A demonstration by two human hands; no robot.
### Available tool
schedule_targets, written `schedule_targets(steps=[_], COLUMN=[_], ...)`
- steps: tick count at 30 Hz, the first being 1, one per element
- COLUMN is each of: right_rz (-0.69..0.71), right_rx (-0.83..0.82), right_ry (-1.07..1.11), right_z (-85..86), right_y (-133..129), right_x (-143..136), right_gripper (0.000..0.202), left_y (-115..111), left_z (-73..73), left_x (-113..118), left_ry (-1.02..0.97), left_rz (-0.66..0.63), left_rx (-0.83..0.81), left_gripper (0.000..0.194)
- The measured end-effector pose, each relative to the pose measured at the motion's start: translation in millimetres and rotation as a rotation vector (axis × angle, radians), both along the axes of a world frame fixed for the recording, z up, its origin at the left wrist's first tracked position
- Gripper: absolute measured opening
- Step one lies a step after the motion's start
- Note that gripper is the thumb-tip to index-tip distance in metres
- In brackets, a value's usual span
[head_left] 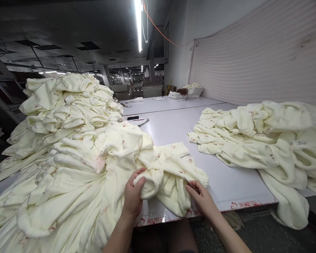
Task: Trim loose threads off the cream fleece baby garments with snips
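A pale yellow fleece garment (171,172) with small reddish prints lies at the table's front edge, its folds running into the heap on the left. My left hand (133,191) is closed on a rolled opening of it, perhaps a cuff, thumb on top. In my right hand (198,195) is a small pair of thread snips (186,181), gripped between thumb and fingers. Their thin dark tips point up and left, close over the fabric; whether they touch it I cannot tell. Most of the tool is hidden by my fingers.
A tall heap of similar garments (68,116) fills the left side. Another pile (252,133) lies on the right and hangs over the edge of the white table (171,123). Farther back are a black object (133,118) and folded stacks (193,91) beside the wall.
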State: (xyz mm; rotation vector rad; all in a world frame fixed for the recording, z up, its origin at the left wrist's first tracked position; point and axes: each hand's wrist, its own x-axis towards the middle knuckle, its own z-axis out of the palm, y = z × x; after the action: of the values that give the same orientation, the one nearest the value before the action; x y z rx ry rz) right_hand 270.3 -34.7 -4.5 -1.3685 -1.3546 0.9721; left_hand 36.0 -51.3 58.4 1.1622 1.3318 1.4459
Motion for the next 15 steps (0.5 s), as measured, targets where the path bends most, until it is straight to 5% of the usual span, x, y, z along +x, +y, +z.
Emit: schedule_targets(steps=[3,5,10,15], right_rz=[0.005,0.014,0.015,-0.047], right_rx=[-0.01,-0.008,0.035,0.081], right_ry=[0.052,0.079,0.061,-0.057], right_z=[-8.0,-9.3,-14.4,-17.0], right_y=[3.7,3.9,6.1,15.8], right_x=[-7.1,-12.8,-13.9,-10.6], right_gripper=[0.025,0.022,0.02,0.02], left_y=[9.4,15.8,30.7,15.3], left_z=[-3.9,-15.0,-40.7,-21.6], left_x=[14.1,31.7,57.7,35.9], left_ry=[0.573,0.756,0.912,0.906], left_rz=[-0.177,-0.256,-0.255,-0.338], left_rx=[0.014,-0.013,-0.093,-0.052], left_gripper=[0.023,0.017,0.013,0.016])
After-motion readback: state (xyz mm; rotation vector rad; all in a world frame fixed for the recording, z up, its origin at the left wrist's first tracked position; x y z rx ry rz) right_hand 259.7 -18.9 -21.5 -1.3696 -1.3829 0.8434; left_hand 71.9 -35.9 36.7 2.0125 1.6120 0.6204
